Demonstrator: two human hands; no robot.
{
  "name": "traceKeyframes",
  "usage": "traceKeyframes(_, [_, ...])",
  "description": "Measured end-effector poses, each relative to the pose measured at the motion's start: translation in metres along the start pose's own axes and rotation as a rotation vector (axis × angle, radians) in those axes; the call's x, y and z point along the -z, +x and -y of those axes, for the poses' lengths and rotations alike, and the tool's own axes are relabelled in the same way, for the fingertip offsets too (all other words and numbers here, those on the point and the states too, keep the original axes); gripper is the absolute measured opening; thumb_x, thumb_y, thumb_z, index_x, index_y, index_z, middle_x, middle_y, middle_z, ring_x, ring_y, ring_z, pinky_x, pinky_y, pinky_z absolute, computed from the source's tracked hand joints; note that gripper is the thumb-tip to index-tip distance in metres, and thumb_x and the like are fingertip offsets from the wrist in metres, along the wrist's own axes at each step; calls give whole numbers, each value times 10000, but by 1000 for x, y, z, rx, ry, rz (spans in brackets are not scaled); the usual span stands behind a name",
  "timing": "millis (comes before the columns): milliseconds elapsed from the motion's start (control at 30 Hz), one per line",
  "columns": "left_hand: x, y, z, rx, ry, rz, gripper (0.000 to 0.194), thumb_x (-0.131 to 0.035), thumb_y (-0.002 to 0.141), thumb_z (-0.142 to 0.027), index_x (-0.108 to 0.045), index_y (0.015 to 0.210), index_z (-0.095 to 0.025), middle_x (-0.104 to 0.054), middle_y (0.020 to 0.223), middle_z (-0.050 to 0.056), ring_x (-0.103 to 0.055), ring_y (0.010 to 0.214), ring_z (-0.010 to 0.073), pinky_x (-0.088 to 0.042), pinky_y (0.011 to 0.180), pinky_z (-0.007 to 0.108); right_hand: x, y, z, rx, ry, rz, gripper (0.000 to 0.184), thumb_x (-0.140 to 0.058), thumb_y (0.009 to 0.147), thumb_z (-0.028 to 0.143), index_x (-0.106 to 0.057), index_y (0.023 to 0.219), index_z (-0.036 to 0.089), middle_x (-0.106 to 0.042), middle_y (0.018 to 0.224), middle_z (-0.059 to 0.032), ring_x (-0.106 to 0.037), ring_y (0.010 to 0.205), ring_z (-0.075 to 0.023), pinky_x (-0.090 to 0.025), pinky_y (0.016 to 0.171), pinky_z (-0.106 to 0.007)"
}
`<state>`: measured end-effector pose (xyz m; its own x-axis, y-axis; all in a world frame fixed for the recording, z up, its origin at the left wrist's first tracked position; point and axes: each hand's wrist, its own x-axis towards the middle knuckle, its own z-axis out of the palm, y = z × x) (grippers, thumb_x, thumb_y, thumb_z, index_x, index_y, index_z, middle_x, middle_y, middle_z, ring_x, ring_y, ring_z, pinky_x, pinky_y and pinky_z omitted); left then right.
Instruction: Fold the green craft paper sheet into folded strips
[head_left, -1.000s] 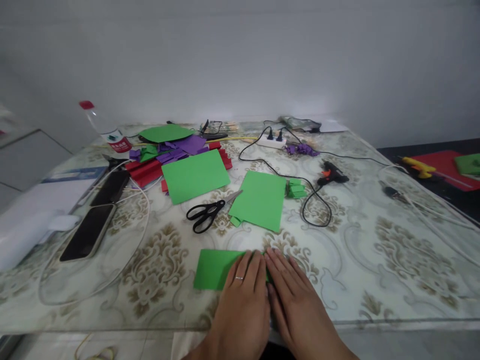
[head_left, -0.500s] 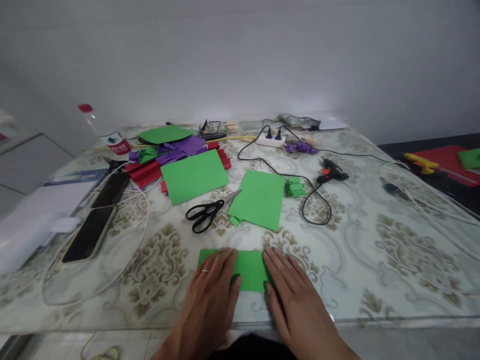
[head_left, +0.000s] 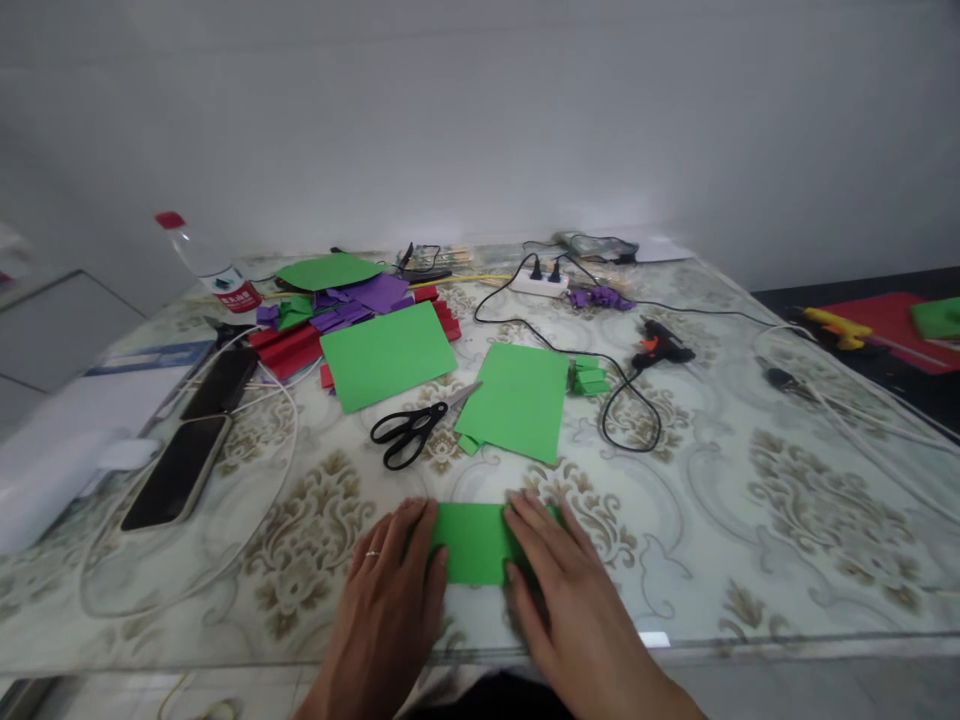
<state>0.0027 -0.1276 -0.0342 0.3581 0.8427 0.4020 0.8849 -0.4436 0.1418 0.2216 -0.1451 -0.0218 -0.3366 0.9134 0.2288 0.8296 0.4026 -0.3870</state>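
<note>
A narrow green paper rectangle [head_left: 474,545] lies flat near the front of the table. My left hand [head_left: 391,590] presses on its left end with the fingers laid out flat, a ring on one of them. Over its right end rests my right hand [head_left: 559,590], fingers stretched forward; a bit of green shows past the fingers. Just beyond the hands lie a larger green sheet [head_left: 517,402] and black-handled scissors [head_left: 411,432], their blade tips on that sheet's left edge. Small folded green pieces [head_left: 589,376] sit at its right.
Another green sheet [head_left: 390,354] covers part of a pile of red and purple paper [head_left: 352,305]. A black glue gun [head_left: 661,345] is corded near a power strip [head_left: 537,285]. Two phones [head_left: 180,470], a bottle [head_left: 217,272] and white cables are at left; a yellow glue gun [head_left: 838,326] is far right.
My left hand has slid left to the paper's left end, and my right hand has shifted slightly left over its right part. The paper stays flat on the table.
</note>
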Motion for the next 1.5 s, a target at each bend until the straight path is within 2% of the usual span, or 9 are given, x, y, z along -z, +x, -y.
traceKeyframes(100, [-1,-1,-1,-9,9,24,365,-452,991,-204,-552,1338,-153,-632,1297,138,-600,1195,281,-495,999,453,-9,15,23,74,124,95,529,-475,949,146,-478,1474,84,-448,1561,-131,-410,1460,-266,-403,1197,-507])
traceKeyframes(167, [-1,-1,0,-41,16,42,366,-436,987,-176,-561,1331,-172,-632,1309,121,-584,1220,278,-484,1006,447,-15,22,35,100,190,120,560,-473,924,113,-470,1484,95,-451,1563,-113,-406,1463,-252,-395,1210,-474])
traceKeyframes(333, [-2,-2,1,-22,7,45,384,-428,985,-161,-540,1353,-159,-621,1319,127,-573,1220,274,-463,1019,442,-18,26,45,82,209,146,566,-455,908,90,-463,1471,35,-440,1563,-159,-383,1474,-274,-391,1209,-493])
traceKeyframes(467, [-4,-3,0,18,-14,26,383,-451,989,-199,-525,1362,-148,-612,1309,142,-578,1190,289,-464,997,457,-14,20,39,80,179,140,544,-470,925,103,-468,1465,43,-468,1544,-158,-409,1459,-275,-410,1196,-502])
traceKeyframes(667, [-4,-3,-1,35,-43,25,378,-455,999,-220,-508,1367,-153,-601,1320,141,-570,1203,290,-456,1007,458,-15,6,23,49,136,103,570,-552,973,288,-433,1497,95,-452,1558,-144,-424,1449,-297,-423,1180,-528])
traceKeyframes(800, [-3,-2,-2,42,-52,13,371,-469,994,-217,-520,1355,-154,-609,1311,141,-578,1199,290,-451,1010,450,-10,-1,10,23,96,71,553,-532,998,341,-437,1496,119,-463,1550,-143,-437,1441,-299,-422,1176,-539])
traceKeyframes(1267, [-1,-1,-3,59,-77,39,357,-487,995,-214,-523,1346,-160,-601,1302,133,-562,1187,290,-437,1007,456,11,-19,-25,7,-21,-2,465,-533,1001,298,-479,1443,163,-564,1470,-126,-523,1377,-280,-437,1153,-564])
traceKeyframes(1500, [0,-1,-2,72,-87,45,369,-482,997,-215,-516,1362,-172,-595,1308,134,-554,1200,291,-435,1025,457,14,-21,-32,15,-27,-26,435,-539,997,284,-504,1415,168,-599,1434,-125,-546,1354,-274,-425,1158,-557])
